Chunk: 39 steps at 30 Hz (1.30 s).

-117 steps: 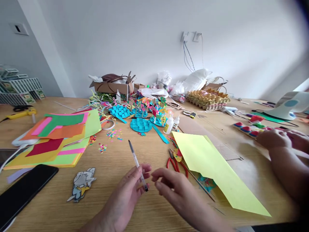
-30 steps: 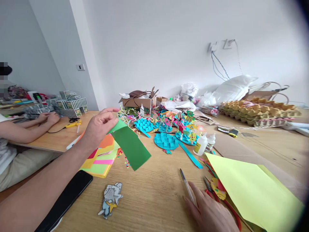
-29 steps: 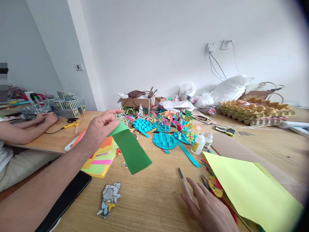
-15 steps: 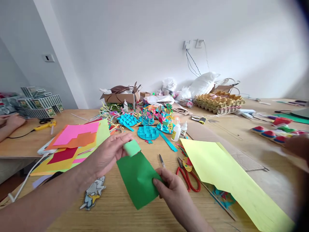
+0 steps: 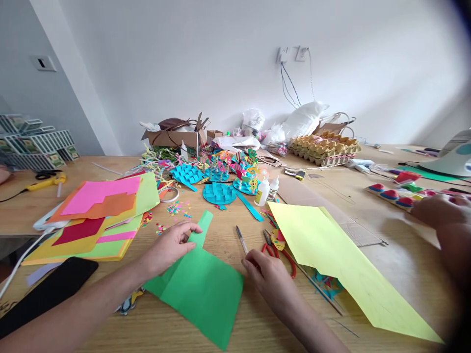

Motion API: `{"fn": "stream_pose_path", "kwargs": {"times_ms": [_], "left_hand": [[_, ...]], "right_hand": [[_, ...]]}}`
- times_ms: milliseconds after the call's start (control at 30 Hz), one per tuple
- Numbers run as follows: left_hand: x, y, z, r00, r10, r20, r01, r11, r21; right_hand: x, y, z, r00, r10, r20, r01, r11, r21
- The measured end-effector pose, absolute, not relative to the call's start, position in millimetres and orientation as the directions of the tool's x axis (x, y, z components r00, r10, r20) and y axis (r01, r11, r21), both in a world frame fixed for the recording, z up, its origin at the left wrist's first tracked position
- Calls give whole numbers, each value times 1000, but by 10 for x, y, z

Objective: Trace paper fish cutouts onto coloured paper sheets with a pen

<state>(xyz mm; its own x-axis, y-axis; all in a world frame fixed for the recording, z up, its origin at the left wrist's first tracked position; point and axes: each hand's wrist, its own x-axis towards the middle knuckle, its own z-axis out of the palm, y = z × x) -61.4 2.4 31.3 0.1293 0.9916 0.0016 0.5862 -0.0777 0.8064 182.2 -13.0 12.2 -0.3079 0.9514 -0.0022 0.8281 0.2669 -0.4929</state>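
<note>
A green sheet of paper (image 5: 206, 282) with a narrow strip jutting from its far edge lies in front of me, its near side slightly raised and a crease across its left part. My left hand (image 5: 176, 245) pinches the strip's base between thumb and fingers. To the right of the sheet, a pen (image 5: 241, 239) lies tip away from me, and my right hand (image 5: 263, 269) has its fingers closed at the pen's near end, which they hide. Red-handled scissors (image 5: 270, 249) lie just beyond that hand, beside a yellow paper cutout (image 5: 277, 239).
Stacked coloured paper (image 5: 106, 196) and a black phone (image 5: 55, 289) lie left. A large yellow sheet (image 5: 331, 245) covers the right. Blue woven paper discs (image 5: 219, 193) and glue bottles (image 5: 262, 192) stand ahead. Another person's hand (image 5: 441, 211) is at far right, by painted egg-carton pieces (image 5: 390, 196).
The green paper has been lowered and turned, and its folded-over end now extends flat as a strip. My right hand has let go of it and moved to the pen. The view has shifted slightly.
</note>
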Motion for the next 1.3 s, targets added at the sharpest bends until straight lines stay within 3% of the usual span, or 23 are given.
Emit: {"fn": "stream_pose_path", "kwargs": {"times_ms": [133, 233, 567, 867, 1000, 1100, 1233, 1300], "left_hand": [[-596, -30, 234, 140, 990, -14, 576, -70, 815], [-588, -55, 185, 155, 988, -28, 556, -64, 828], [-514, -192, -15, 250, 958, -143, 248, 79, 966], [-306, -133, -67, 171, 976, -136, 137, 113, 984], [-332, -123, -10, 163, 971, -174, 86, 162, 983], [-322, -136, 85, 176, 964, -201, 48, 195, 980], [-285, -148, 261, 126, 990, -65, 61, 58, 996], [-285, -179, 385, 88, 994, 65, 105, -74, 992]], "right_hand": [[1821, -11, 187, -290, 957, -13, 948, 285, -144], [1757, 32, 211, -293, 955, -53, 956, 293, -3], [1733, 221, 192, -277, 953, -120, 959, 282, 31], [1784, 391, 345, -348, 935, -73, 932, 336, -139], [1813, 164, 390, -509, 854, -106, 824, 448, -347], [1867, 115, 363, -559, 815, -153, 705, 370, -606], [1936, 153, 414, -533, 834, -146, 621, 267, -737], [1960, 131, 492, -503, 864, -9, 576, 327, -749]]}}
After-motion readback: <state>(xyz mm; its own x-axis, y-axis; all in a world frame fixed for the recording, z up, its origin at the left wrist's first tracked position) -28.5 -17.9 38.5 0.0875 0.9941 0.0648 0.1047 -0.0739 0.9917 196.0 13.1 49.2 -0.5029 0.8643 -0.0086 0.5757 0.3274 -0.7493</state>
